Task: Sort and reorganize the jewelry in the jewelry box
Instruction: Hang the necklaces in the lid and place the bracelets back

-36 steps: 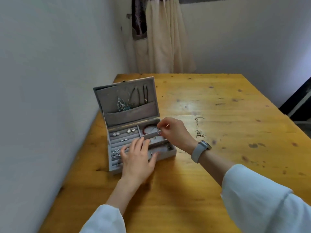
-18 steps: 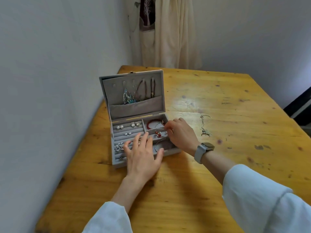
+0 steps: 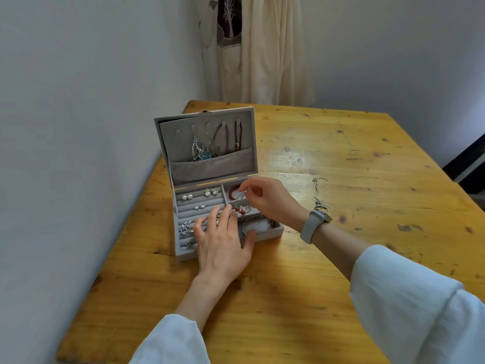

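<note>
Over the open jewelry box (image 3: 183, 248), her right hand (image 3: 273, 200) pinches a thin red-beaded chain (image 3: 240, 207) to lift it, while the left hand (image 3: 223, 240) lies flat, fingers spread, steadying the box.

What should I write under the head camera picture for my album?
A left hand steadies an open grey jewelry box while the right hand reaches into it.

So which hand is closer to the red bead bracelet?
Right. The right hand is just above the red bead bracelet in the box's far right compartment, fingertips pinching close over it. The left hand lies flat on the near front of the jewelry box.
</note>
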Demonstrator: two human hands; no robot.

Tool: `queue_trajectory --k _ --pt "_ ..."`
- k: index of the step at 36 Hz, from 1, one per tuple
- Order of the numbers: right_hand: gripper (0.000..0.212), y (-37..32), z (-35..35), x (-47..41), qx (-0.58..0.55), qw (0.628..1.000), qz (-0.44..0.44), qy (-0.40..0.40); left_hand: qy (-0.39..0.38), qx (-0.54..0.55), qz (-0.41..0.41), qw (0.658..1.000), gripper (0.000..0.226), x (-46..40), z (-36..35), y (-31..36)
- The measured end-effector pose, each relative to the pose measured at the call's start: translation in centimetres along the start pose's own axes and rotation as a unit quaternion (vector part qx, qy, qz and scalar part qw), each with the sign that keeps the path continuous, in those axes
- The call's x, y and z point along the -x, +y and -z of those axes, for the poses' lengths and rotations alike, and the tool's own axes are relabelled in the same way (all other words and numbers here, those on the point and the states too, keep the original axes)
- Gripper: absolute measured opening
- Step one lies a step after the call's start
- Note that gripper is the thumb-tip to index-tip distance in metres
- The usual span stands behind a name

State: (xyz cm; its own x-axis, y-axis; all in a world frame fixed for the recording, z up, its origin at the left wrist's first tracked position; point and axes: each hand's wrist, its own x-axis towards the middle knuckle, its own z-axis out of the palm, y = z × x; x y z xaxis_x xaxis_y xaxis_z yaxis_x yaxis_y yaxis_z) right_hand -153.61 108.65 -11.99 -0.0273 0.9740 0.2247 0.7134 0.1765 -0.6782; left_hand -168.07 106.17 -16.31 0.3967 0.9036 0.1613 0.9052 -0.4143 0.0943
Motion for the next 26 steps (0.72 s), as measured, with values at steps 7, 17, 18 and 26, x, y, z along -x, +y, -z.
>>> queue_trajectory --k 7,17,18,26 --pt "0.024 2.5 -1.2 0.2 0.253 0.967 0.005 0.001 0.010 0.004 0.003 1.000 0.070 0.1 -0.3 0.1" --pt "0.028 3.9 -1.0 0.4 0.329 0.941 0.071 -0.019 0.017 0.010 -0.001 1.000 0.073 0.2 -0.3 -0.1" --pt "0.029 4.1 -0.9 0.6 0.329 0.941 0.078 -0.020 0.017 0.009 -0.002 1.000 0.074 0.2 -0.3 -0.1" --pt "0.028 4.6 0.6 2.5 0.218 0.974 0.066 0.006 -0.013 0.010 0.001 1.000 0.062 0.2 0.0 -0.1"
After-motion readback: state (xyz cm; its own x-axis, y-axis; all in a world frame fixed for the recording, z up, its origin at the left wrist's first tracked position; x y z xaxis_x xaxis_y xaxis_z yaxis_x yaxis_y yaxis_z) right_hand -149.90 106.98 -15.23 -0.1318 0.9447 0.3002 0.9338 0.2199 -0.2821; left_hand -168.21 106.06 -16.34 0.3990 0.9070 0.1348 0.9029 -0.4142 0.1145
